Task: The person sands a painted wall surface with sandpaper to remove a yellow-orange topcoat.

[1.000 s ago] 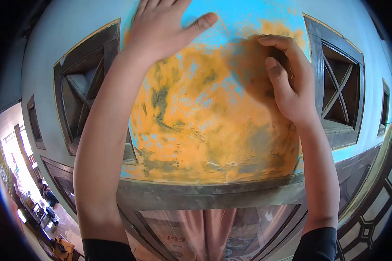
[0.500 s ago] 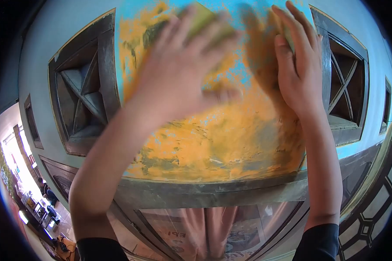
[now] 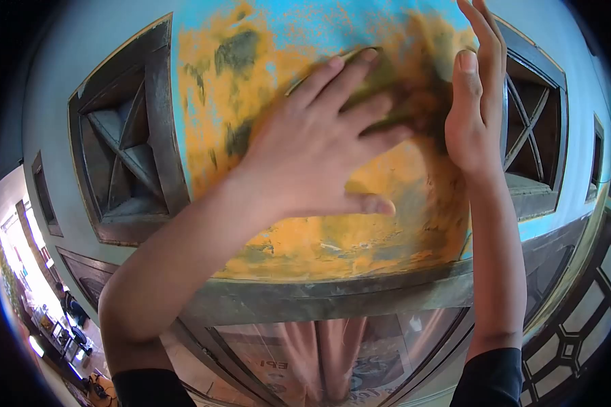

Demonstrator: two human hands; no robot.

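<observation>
In the head view my left hand (image 3: 319,146) lies over a thin olive-green sheet (image 3: 370,78), its fingers spread as it presses the sheet against the wall. Parts of the sheet show between and above the fingers; its kind is not clear. Around it is a patchy wall section (image 3: 285,251), orange with dark smudges and bits of bright blue. At the right edge of this section, my right hand (image 3: 475,115) is raised and seen edge-on, fingers upward and thumb apart. Its palm is turned from view, and nothing held in it can be seen.
Dark wooden vent frames with crossed bars flank the section, one at left (image 3: 125,142) and one at right (image 3: 526,129). A wooden ledge (image 3: 285,302) runs below, above glass with pinkish curtains (image 3: 339,353). A person (image 3: 71,305) is far off at lower left.
My left hand has moved right and down across the wall, and the olive-green sheet has moved with it. My right hand has shifted slightly right and turned more edge-on.
</observation>
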